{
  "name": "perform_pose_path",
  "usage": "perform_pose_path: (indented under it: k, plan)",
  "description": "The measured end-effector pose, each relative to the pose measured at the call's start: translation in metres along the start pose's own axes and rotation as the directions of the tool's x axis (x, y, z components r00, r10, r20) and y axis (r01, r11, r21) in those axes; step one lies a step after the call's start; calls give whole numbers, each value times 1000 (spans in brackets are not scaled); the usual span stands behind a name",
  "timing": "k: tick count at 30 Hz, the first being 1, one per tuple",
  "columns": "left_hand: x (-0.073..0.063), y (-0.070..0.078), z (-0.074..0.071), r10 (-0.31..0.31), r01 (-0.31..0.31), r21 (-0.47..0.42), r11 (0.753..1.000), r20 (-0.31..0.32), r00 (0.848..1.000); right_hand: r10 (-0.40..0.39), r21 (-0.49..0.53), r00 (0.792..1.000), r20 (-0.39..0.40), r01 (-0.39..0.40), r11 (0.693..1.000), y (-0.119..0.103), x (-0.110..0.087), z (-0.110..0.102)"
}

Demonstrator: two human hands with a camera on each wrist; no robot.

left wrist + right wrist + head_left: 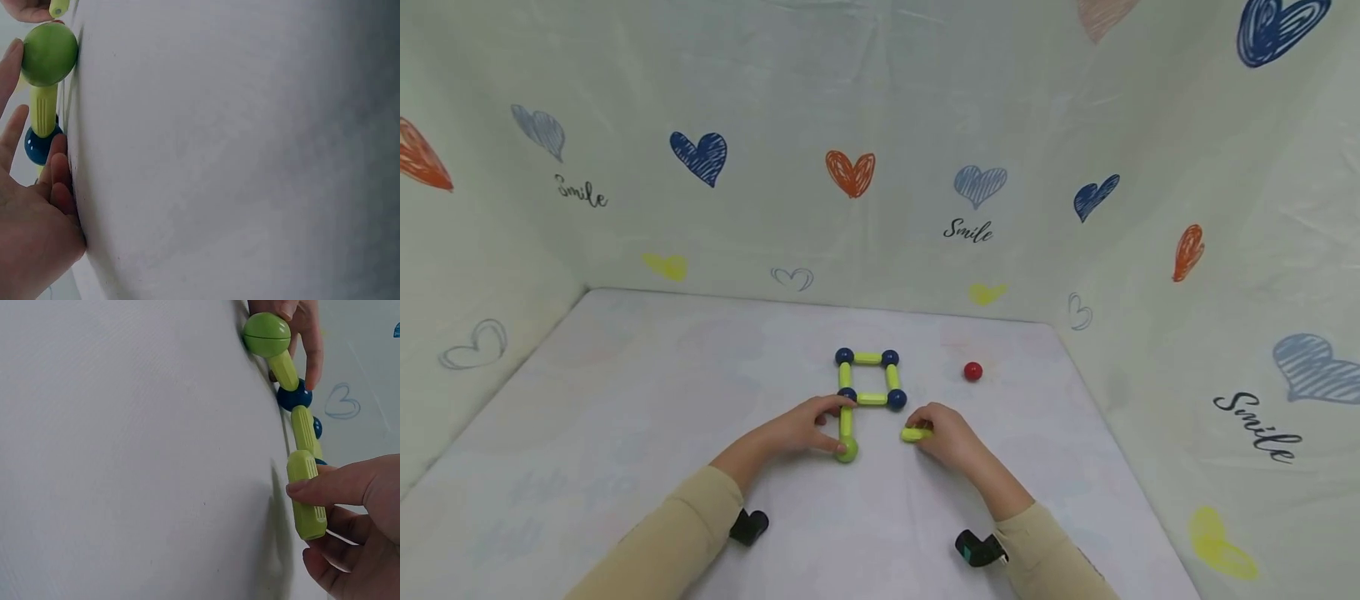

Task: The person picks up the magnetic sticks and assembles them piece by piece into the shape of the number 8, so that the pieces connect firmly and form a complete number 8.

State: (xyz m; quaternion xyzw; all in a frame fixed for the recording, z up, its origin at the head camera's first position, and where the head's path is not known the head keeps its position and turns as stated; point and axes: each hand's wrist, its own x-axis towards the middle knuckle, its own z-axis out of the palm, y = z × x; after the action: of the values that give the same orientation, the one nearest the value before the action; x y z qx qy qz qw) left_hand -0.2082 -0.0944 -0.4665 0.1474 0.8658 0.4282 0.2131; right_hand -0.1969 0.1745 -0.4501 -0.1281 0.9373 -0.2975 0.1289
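Note:
A ball-and-stick frame of yellow-green building sticks [868, 358] and dark blue balls [897, 400] lies on the table as a square. From its near left corner one stick [846, 423] runs toward me and ends in a green ball [847, 451]. My left hand [801, 427] holds this leg, its thumb against the green ball and its index finger on the corner blue ball [41, 145]. Right of the leg, my right hand [949, 435] pinches a loose yellow-green stick [306, 495] between thumb and fingers. That stick is apart from the frame in the head view.
A red ball [973, 372] sits on the white table [662, 400], right of the frame. Behind and beside the table hangs a pale curtain [760, 225] printed with hearts. Black wrist devices [979, 548] stick out below both forearms.

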Motion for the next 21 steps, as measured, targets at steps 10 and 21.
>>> perform_pose_path:
  k: [10, 21]
  plan:
    - [-2, -1, -2, 7, -8, 19, 1000, 20, 1000, -91, 24, 995, 30, 90, 996, -17, 3, 9]
    - [-1, -2, -3, 31, -31, -3, 1000, 34, 999, -172, 73, 983, 57, 168, 983, -33, -1, 18]
